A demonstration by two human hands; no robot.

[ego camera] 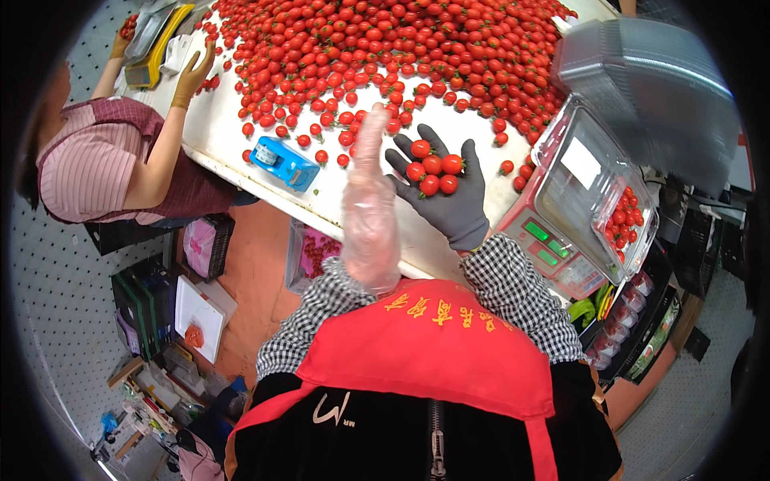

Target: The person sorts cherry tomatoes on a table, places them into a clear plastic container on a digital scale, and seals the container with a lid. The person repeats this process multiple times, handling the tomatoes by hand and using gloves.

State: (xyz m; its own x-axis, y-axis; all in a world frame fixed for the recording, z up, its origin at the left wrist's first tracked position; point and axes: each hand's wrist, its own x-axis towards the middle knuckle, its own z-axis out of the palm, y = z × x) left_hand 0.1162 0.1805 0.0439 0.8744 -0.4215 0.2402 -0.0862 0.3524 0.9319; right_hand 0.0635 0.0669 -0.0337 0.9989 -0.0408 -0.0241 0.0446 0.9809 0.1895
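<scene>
My left hand [372, 210], in a clear plastic glove, reaches over the table edge with a finger stretched towards loose cherry tomatoes [346, 138]. The hand is seen edge-on, and its other fingers are hard to make out. My right hand [448, 207], in a dark grey glove, is palm up with several red cherry tomatoes [431, 164] resting on the palm and fingers. Beyond both hands lies a large heap of cherry tomatoes [385, 36]. To the right, an open clear plastic clamshell [571, 198] with tomatoes in its far-right part rests on a red-framed digital scale [541, 240].
A blue tape dispenser [284, 163] stands near the edge of the white table [210, 129]. Stacked clear clamshells [649, 90] rise at right. A co-worker [108, 156] in gloves stands left, by another scale [157, 48]. Below the edge sits a bin [296, 258] of tomatoes.
</scene>
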